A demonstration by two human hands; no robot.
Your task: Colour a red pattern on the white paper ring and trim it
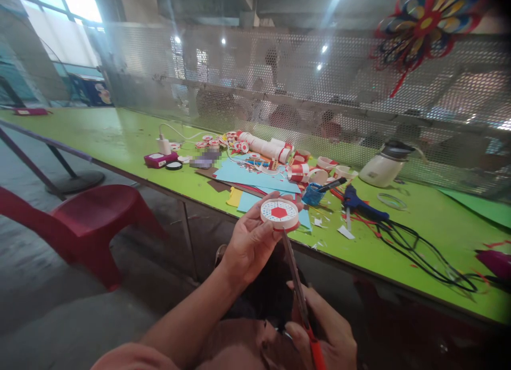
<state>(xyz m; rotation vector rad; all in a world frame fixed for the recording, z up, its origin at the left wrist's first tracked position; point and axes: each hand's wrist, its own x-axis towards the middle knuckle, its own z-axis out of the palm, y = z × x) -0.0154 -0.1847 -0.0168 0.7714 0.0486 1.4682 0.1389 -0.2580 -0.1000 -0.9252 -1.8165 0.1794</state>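
Observation:
Between the thumb and fingers of my left hand (249,247) is a round paper disc (279,211) with a raised white rim. Its face carries a red hexagon in the middle and small blue marks around it. A red edge shows along its underside. My right hand (327,327) is closed around scissors (297,279) with orange-red handles. The blades point up, and their tip meets the lower edge of the disc. Both hands are in front of the table's near edge, above my lap. The scissor handles are partly hidden by my fingers.
The green table (107,130) bears blue paper sheets (247,173), a roll of white rings (263,146), a blue pen cup (313,194), a blue glue gun (363,205) with black cable and a white jug (385,165). A red chair (96,210) stands left. Behind runs a perforated metal screen (239,72).

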